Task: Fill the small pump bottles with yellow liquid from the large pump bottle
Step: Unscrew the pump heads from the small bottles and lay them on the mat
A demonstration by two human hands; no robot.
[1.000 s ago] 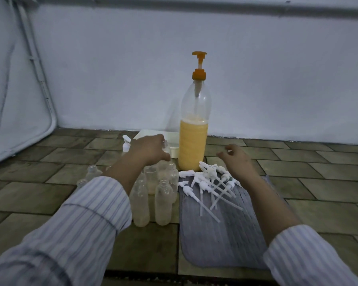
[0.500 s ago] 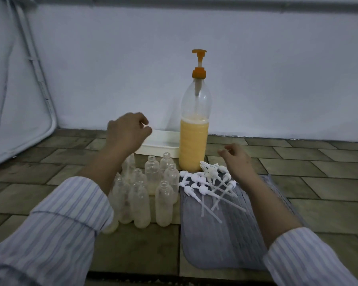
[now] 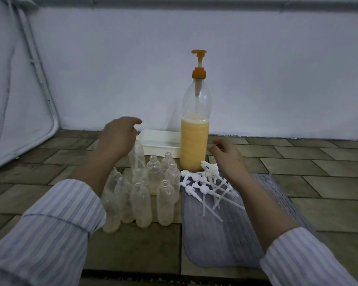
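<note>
The left hand [image 3: 118, 137] has come up off the cluster of small bottles [image 3: 151, 188] where it was pressed down a second ago, and now it hangs above their back-left corner with one small clear bottle [image 3: 137, 156] lifted out of the group and held tilted beneath the palm; the fingers curl over its upper end, though the exact grip is hidden behind the hand. The remaining small bottles stand upright and uncapped on the tiled floor [image 3: 298, 174], most of them empty-looking, one in the middle showing some yellow at its base. The right hand [image 3: 227, 157] has barely shifted: it hovers over the heap of white pump heads [image 3: 207, 180] on the grey mat [image 3: 225, 234], fingers loosely curled and holding nothing. The large pump bottle [image 3: 194, 145], about half full of yellow liquid, stands just behind the cluster, beside a white tray [image 3: 159, 141], its orange pump head [image 3: 198, 58] raised. Judging by this, a bottle has been picked for filling and must next be brought under the spout, while the right hand is free to press the pump.
</note>
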